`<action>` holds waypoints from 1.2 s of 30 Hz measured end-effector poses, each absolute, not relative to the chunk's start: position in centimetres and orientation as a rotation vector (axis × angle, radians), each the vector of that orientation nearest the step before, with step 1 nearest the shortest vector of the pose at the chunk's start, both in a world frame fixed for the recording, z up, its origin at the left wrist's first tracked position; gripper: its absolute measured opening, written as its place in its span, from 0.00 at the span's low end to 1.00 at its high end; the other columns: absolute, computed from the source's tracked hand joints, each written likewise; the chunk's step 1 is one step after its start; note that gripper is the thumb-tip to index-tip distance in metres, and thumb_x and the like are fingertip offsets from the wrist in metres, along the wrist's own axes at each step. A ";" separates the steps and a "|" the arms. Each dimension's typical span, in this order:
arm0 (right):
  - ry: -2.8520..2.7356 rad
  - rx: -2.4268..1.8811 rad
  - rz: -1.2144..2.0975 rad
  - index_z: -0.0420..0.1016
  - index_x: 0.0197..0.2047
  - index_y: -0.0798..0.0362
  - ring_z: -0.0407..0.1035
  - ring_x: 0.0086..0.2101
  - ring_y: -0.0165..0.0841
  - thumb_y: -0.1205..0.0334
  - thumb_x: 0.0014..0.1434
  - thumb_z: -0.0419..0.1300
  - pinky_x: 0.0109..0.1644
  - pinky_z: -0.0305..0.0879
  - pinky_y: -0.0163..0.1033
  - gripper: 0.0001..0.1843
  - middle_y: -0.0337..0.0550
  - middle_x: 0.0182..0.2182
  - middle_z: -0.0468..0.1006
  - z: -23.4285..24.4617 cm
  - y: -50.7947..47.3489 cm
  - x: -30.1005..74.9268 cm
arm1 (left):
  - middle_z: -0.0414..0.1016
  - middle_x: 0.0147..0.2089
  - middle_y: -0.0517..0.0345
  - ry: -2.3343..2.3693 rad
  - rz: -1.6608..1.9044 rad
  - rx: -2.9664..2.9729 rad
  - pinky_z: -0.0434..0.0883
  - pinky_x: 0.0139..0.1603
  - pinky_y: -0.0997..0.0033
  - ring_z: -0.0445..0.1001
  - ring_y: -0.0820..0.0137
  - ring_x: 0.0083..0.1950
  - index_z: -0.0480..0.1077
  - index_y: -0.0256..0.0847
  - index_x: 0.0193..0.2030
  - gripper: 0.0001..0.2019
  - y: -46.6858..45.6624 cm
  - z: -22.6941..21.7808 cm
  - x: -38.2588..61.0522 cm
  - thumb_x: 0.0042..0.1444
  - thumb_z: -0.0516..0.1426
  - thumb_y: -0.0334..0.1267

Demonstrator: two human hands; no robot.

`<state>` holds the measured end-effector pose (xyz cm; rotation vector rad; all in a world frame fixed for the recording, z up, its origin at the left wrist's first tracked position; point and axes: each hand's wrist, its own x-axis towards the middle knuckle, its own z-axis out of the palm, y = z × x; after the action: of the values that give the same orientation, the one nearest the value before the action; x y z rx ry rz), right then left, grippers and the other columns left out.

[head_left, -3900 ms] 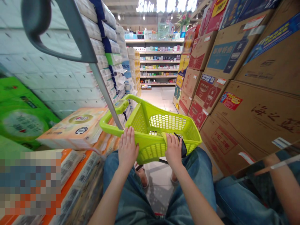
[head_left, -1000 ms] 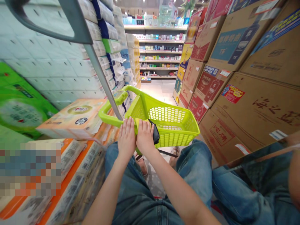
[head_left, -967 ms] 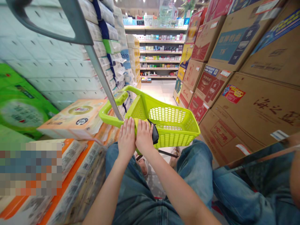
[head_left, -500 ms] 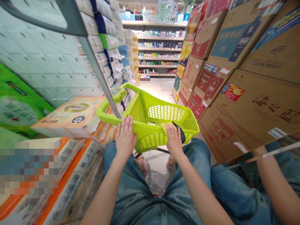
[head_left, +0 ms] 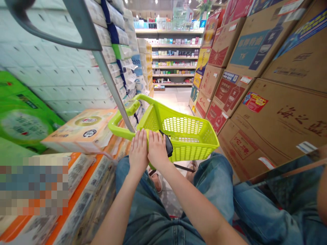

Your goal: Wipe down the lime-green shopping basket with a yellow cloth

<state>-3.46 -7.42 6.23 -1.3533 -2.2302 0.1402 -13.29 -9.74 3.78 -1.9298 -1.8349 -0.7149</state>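
A lime-green plastic shopping basket cart (head_left: pixel 195 151) with a mesh pattern stands between my knees, its long side toward me. My left hand (head_left: pixel 138 153) lies over the near rim close to the handle end, fingers stretched and side by side. Right beside it, touching it, my right hand (head_left: pixel 157 151) presses a yellow-and-black cloth-like piece (head_left: pixel 168 144) onto the same rim. The black part sticks out past its fingers; most of the yellow part is hidden beneath them. Inside the basket I see only its mesh walls and floor.
A metal pole (head_left: pixel 114 81) with a grey handle (head_left: pixel 88 29) rises at the left. Tissue packs (head_left: pixel 84 124) are stacked on that side, cardboard boxes (head_left: pixel 286 115) on the right. A reflective panel (head_left: pixel 286 190) stands lower right. Shelves of goods (head_left: pixel 176 58) close off the aisle's far end.
My right hand has slid left along the rim with the yellow-and-black piece, from near the basket's front end to beside my left hand. The left hand stays on the rim.
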 end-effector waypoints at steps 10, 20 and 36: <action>-2.174 -1.462 -0.183 0.52 0.71 0.58 0.51 0.66 0.39 0.75 0.58 0.47 0.72 0.41 0.53 0.37 0.53 0.65 0.63 -1.0 -6.1 8.6 | 0.49 0.75 0.45 -1.853 -0.749 -1.956 0.48 0.74 0.52 0.45 0.58 0.77 0.42 0.33 0.75 0.39 -9.9 3.9 -13.2 0.58 0.52 0.32; -2.105 -1.605 -0.047 0.54 0.69 0.67 0.52 0.65 0.49 0.76 0.57 0.47 0.71 0.43 0.61 0.35 0.62 0.65 0.63 1.8 -7.0 3.0 | 0.46 0.76 0.44 -1.836 -0.675 -1.977 0.49 0.74 0.52 0.43 0.57 0.77 0.42 0.31 0.74 0.38 -10.1 4.3 -13.3 0.58 0.52 0.32; -2.126 -1.403 -0.118 0.51 0.72 0.61 0.50 0.68 0.40 0.76 0.58 0.45 0.73 0.39 0.54 0.37 0.54 0.67 0.61 -1.0 -6.4 6.4 | 0.41 0.77 0.49 -1.765 -0.563 -1.964 0.48 0.74 0.55 0.42 0.61 0.77 0.34 0.35 0.75 0.39 -10.0 3.7 -14.3 0.59 0.47 0.27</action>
<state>6.35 -6.41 -1.01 -1.4032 -2.1258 -0.1176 -14.30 -10.02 3.74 -1.9639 -1.7651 -0.5625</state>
